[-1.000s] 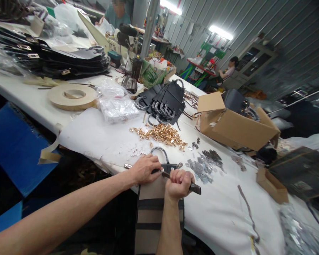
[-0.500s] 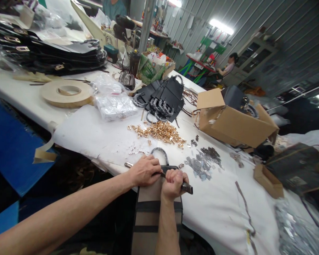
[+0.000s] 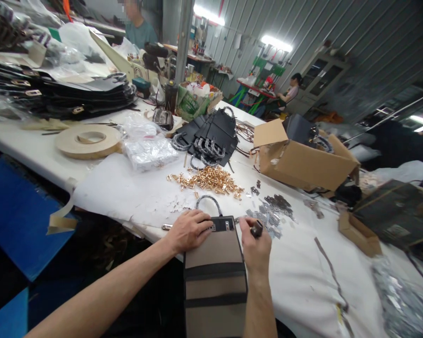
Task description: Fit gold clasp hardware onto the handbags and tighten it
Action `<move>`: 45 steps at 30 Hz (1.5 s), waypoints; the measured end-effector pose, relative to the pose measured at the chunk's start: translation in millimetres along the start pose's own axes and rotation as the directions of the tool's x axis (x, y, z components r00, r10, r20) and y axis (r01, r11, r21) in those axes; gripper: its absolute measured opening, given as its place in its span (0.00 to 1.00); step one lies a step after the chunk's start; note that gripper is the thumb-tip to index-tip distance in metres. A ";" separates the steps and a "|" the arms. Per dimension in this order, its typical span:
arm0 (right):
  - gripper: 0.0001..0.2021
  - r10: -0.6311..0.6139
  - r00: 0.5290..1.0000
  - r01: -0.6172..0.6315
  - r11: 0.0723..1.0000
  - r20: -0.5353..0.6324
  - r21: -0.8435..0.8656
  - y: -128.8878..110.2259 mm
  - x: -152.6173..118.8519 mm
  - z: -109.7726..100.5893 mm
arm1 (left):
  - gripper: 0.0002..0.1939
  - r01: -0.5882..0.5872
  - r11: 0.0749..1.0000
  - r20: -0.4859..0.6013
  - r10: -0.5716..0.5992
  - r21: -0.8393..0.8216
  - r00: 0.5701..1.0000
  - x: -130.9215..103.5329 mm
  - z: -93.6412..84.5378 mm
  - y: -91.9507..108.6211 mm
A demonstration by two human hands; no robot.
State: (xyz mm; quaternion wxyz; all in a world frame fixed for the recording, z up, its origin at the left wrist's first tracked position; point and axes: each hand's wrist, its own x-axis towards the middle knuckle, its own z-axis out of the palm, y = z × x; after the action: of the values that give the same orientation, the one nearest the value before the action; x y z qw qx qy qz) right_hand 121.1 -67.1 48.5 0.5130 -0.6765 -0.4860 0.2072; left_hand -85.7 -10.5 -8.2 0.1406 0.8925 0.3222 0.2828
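An unfinished handbag piece (image 3: 213, 251), brown-grey with black bands, lies with its upper end on the table's near edge and runs down toward me. A looped handle (image 3: 208, 199) rises from its far end. On its black top strip sits a small metal plate (image 3: 227, 225). My left hand (image 3: 192, 230) grips the strip's left part, fingers bent over another metal plate. Beside the strip's right end, my right hand (image 3: 255, 241) is closed around a dark-handled tool (image 3: 256, 228); its tip is too small to make out. A strap end with metal fitting (image 3: 167, 226) sticks out at left.
Gold-coloured fittings (image 3: 215, 180) are heaped beyond the bag, with flat metal plates (image 3: 273, 211) to their right. Black bag parts (image 3: 211, 134), a tape roll (image 3: 88, 140), plastic packets (image 3: 148, 145) and a cardboard box (image 3: 306, 162) stand further back. Two people are in the background.
My right hand has moved right, off the middle of the strip, turning the tool so its handle end points toward me. The metal plate on the strip is now uncovered. My left hand stays on the bag.
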 end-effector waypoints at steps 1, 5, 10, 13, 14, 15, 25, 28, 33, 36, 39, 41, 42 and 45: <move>0.16 0.012 0.998 -0.006 0.995 0.060 -0.100 3.1 2.5 -4.1 | 0.13 0.007 1.000 -0.004 -0.007 -0.004 1.000 0.4 -0.4 -0.7; 0.23 0.080 0.976 -0.019 0.958 0.204 -0.285 20.5 8.8 -4.1 | 0.13 0.019 0.999 -0.026 -0.020 -0.041 0.999 1.6 0.3 -5.7; 0.19 0.161 0.932 -0.048 0.943 0.324 -0.328 26.1 16.7 0.2 | 0.13 -0.030 0.996 -0.080 0.023 -0.086 0.997 0.0 -0.1 -7.7; 0.15 0.193 0.892 -0.072 0.953 0.409 -0.294 17.1 21.4 -9.9 | 0.13 -0.082 0.990 -0.109 0.069 -0.116 0.992 -3.8 -3.3 -3.3; 0.15 0.202 0.877 -0.081 0.956 0.436 -0.281 14.0 22.4 -13.8 | 0.13 -0.094 0.987 -0.111 0.080 -0.128 0.991 -5.3 -4.2 -1.4; 0.15 0.209 0.862 -0.085 0.958 0.461 -0.273 11.5 23.2 -17.1 | 0.14 -0.101 0.985 -0.108 0.086 -0.141 0.990 -6.7 -4.7 0.6; 0.13 0.265 0.814 -0.102 0.941 0.517 -0.322 23.0 38.2 -8.7 | 0.13 0.067 0.989 -0.001 -0.067 -0.131 0.998 -5.9 -0.6 1.4; 0.14 0.253 0.822 -0.097 0.945 0.509 -0.313 23.7 45.2 -3.0 | 0.13 0.062 0.989 0.011 -0.062 -0.133 0.998 -1.6 -1.5 -6.0; 0.16 0.226 0.853 -0.066 0.941 0.471 -0.333 30.4 49.3 6.6 | 0.13 0.082 0.987 0.020 -0.080 -0.135 0.997 3.3 0.4 -19.1; 0.17 0.205 0.847 -0.046 0.948 0.490 -0.315 39.9 48.7 7.7 | 0.13 0.096 0.982 0.023 -0.093 -0.163 0.995 4.1 1.8 -21.8; 0.20 0.190 0.863 -0.010 0.933 0.469 -0.361 44.0 45.4 6.4 | 0.13 0.122 0.974 0.022 -0.120 -0.191 0.993 4.5 2.5 -20.2; 0.24 0.092 0.927 0.064 0.916 0.363 -0.396 40.9 40.9 7.1 | 0.13 0.144 0.969 0.016 -0.143 -0.200 0.990 4.7 2.9 -18.2; 0.26 0.021 0.948 0.113 0.911 0.318 -0.397 38.0 38.0 8.5 | 0.13 0.153 0.967 0.013 -0.154 -0.202 0.988 4.7 3.0 -17.3; 0.18 -0.101 0.922 0.230 0.919 0.375 -0.319 28.6 29.3 15.6 | 0.13 0.158 0.963 0.009 -0.160 -0.218 0.987 4.0 3.1 -16.4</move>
State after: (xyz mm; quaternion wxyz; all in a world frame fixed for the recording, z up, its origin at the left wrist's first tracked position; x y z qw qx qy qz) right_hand 134.5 -34.0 23.3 0.3026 -0.6660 -0.6554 0.1879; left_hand -89.4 4.2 -16.1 0.2588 0.8417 0.3603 0.3080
